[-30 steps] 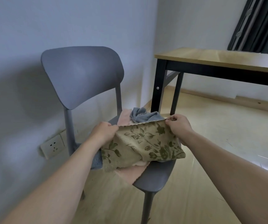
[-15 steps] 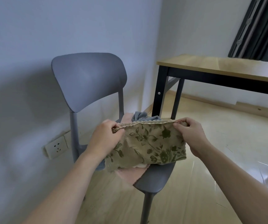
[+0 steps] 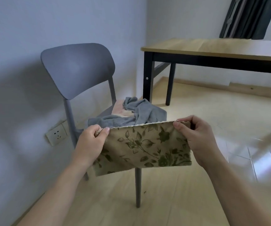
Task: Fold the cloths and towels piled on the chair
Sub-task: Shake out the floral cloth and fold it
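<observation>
The floral cloth (image 3: 145,146) hangs in the air in front of the grey chair (image 3: 77,69), clear of the seat, stretched between two hands. The left hand (image 3: 91,141) pinches its upper left corner between thumb and curled fingers, and the right hand (image 3: 195,136) pinches the upper right corner the same way, so both hands are closed on the fabric rather than spread. The main risk from here, as I judge it, is a slipped corner: each grip takes only a small bite of the frayed top edge, and if one pinch loosens while the cloth is being doubled over, that side would drop and the fold would come out crooked. A second risk is uneven tension, since the left corner sits slightly lower than the right, which could skew the edges when they are brought together. The hanging bottom edge could also brush the grey towel (image 3: 141,113) crumpled on the seat behind it, next to a pale pink cloth (image 3: 119,107), and drag the pile toward the seat's edge. The floral cloth's long axis runs left to right between the hands, nearly level, rising a little toward the right; its printed face points toward the person, and its short side hangs downward. The wooden desk (image 3: 213,46) stands well apart to the right.
</observation>
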`<state>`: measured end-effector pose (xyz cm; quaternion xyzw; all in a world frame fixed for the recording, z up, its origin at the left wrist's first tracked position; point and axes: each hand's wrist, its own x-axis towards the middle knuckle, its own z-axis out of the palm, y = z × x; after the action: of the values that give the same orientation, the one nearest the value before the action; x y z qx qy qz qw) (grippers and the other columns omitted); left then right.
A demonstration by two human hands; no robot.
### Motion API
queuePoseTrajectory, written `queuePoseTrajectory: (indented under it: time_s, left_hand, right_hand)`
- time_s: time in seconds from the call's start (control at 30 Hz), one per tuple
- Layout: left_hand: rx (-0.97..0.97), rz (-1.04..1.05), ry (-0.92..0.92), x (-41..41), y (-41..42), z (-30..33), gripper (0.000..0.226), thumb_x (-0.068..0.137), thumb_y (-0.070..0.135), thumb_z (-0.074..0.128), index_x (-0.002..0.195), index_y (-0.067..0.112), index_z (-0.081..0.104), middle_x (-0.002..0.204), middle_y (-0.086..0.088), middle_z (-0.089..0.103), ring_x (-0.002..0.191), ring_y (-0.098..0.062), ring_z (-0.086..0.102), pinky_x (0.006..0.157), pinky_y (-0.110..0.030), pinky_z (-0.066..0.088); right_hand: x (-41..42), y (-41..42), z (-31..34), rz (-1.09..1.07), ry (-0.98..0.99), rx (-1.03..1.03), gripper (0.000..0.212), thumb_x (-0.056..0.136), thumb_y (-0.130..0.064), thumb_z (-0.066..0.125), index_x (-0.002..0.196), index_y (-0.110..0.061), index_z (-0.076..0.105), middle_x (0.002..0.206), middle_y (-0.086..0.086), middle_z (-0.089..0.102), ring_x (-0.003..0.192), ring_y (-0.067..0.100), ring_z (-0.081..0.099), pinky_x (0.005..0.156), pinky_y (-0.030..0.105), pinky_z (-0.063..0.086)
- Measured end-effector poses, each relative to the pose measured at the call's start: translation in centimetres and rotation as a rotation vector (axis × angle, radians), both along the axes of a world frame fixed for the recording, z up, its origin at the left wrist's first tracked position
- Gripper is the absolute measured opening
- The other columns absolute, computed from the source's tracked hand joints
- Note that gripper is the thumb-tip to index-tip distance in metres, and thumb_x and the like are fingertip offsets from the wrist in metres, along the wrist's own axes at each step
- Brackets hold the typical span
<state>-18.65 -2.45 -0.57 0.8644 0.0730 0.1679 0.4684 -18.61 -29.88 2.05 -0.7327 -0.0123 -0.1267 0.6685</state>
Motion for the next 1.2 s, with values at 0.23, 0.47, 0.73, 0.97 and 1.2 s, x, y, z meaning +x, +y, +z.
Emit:
queuePoseTrajectory:
  time_s: [0.23,0.47,0.73,0.97,1.2]
  left_hand:
    - [0.052,-0.004,-0.055,0.2,0.2,-1.1,0.027,0.097,0.021,0.052,0.07,0.017,0.053,0.079,0.004,0.051,0.07,-0.011,0.048,0.063,-0.028,0.037]
    - [0.157,0.044,-0.148,0.8,0.1,-1.1,0.031,0.086,0.028,0.068,0.069,0.006,0.055,0.074,-0.005,0.054,0.067,-0.018,0.05,0.06,-0.033,0.039]
    - [0.138,0.069,-0.147,0.5,-0.1,-0.4,0.016,0.093,0.019,0.059,0.077,0.014,0.06,0.073,0.005,0.054,0.066,-0.008,0.049,0.056,-0.022,0.035]
    - [0.066,0.079,-0.136,0.5,0.4,-0.3,0.014,0.086,0.017,0.069,0.078,0.017,0.058,0.07,0.002,0.056,0.065,-0.012,0.051,0.057,-0.026,0.04]
    - [0.23,-0.078,0.085,0.6,0.9,0.0,0.01,0.086,0.016,0.069,0.084,0.025,0.068,0.08,0.008,0.065,0.076,-0.011,0.059,0.064,-0.024,0.043]
  right_hand:
    - [0.5,-1.7,-2.9,-0.055,-0.045,-0.166,0.02,0.084,-0.012,0.071,0.097,-0.026,0.065,0.07,-0.004,0.065,0.069,0.011,0.059,0.067,0.03,0.052]
    - [1.6,-2.9,-4.6,-0.11,-0.08,-0.537,0.005,0.088,-0.02,0.066,0.083,-0.019,0.067,0.074,-0.005,0.067,0.073,0.011,0.062,0.063,0.027,0.051]
    - [2.2,-3.1,-4.8,-0.054,-0.047,-0.688,0.018,0.097,-0.025,0.053,0.083,-0.014,0.054,0.067,-0.003,0.057,0.061,0.012,0.049,0.053,0.024,0.038]
    - [2.4,-2.8,-5.1,-0.128,-0.066,-0.643,0.013,0.098,-0.011,0.047,0.096,-0.011,0.06,0.082,0.005,0.063,0.073,0.02,0.055,0.058,0.023,0.041]
    - [2.7,-1.9,-5.0,-0.199,0.083,-0.253,0.012,0.096,-0.018,0.05,0.089,-0.011,0.056,0.083,0.003,0.056,0.075,0.017,0.048,0.066,0.03,0.042]
